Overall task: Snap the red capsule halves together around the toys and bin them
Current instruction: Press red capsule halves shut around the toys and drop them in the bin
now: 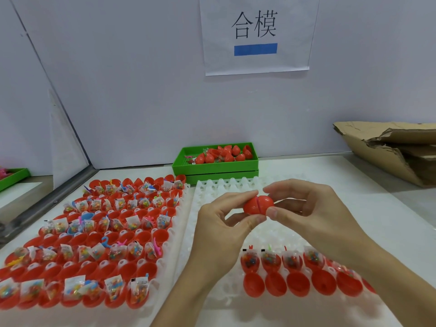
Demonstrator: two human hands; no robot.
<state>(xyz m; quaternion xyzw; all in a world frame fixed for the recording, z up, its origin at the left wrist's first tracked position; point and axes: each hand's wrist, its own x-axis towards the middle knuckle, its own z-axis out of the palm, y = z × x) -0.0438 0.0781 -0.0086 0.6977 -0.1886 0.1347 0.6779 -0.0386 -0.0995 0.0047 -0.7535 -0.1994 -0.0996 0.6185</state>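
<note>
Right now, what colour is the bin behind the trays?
Green; the bin holds finished red capsules. Head view.

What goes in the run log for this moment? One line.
step: closing capsule | left hand: grips | right hand: grips | seam: gap | bin: part filled

My pale white tabletop (368, 204) carries two white moulded plastic trays (188, 208) side by side, stacked green plastic bins (212, 169) against the wall behind them, and a torn brown cardboard box (389, 147) at my far right.
</note>
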